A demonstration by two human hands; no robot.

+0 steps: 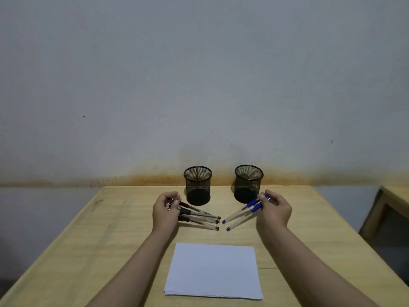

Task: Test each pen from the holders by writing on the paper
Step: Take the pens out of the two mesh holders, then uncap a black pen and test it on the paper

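Two black mesh pen holders stand at the back of the wooden table (115,235): the left holder (197,185) and the right holder (248,183). My left hand (164,212) grips a bunch of black pens (202,219) by their capped ends, in front of the left holder, their other ends pointing right toward the table's middle. My right hand (274,210) grips two blue pens (240,214) by their capped ends, the other ends pointing left and down. A white stack of paper (213,270) lies on the table in front of me, below both hands.
A grey wall rises directly behind the table. Part of a second wooden table (394,200) shows at the right edge. The near table edge runs along the bottom of the view.
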